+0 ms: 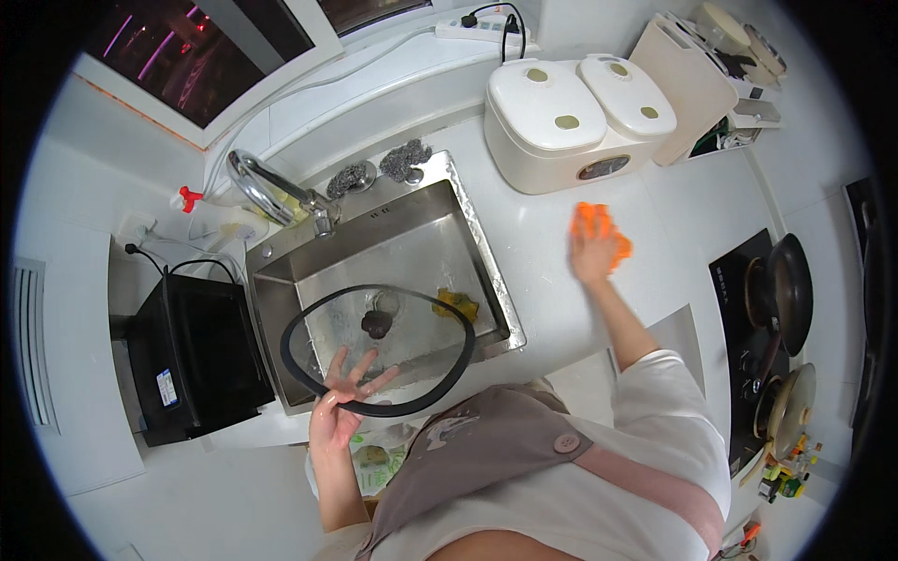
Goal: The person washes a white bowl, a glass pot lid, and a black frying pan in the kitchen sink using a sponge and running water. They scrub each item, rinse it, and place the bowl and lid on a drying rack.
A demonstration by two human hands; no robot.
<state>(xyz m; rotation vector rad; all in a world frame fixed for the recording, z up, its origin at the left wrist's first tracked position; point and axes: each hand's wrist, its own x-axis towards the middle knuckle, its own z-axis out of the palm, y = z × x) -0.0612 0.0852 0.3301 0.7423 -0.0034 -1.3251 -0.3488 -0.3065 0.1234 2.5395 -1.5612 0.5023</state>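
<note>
My left hand holds a black rubber sealing ring between thumb and finger, its other fingers spread. The ring hangs above the stainless steel sink, near its front edge. Inside the sink lie a dark round piece by the drain and a yellow-green sponge or cloth. Out to the right, my right hand presses flat on an orange cloth against the white countertop. Water drops show on the counter beside the sink.
A chrome faucet and steel wool scourers stand behind the sink. A white two-lid container is at the back. To the right is a cooktop with a frying pan; a black appliance sits left.
</note>
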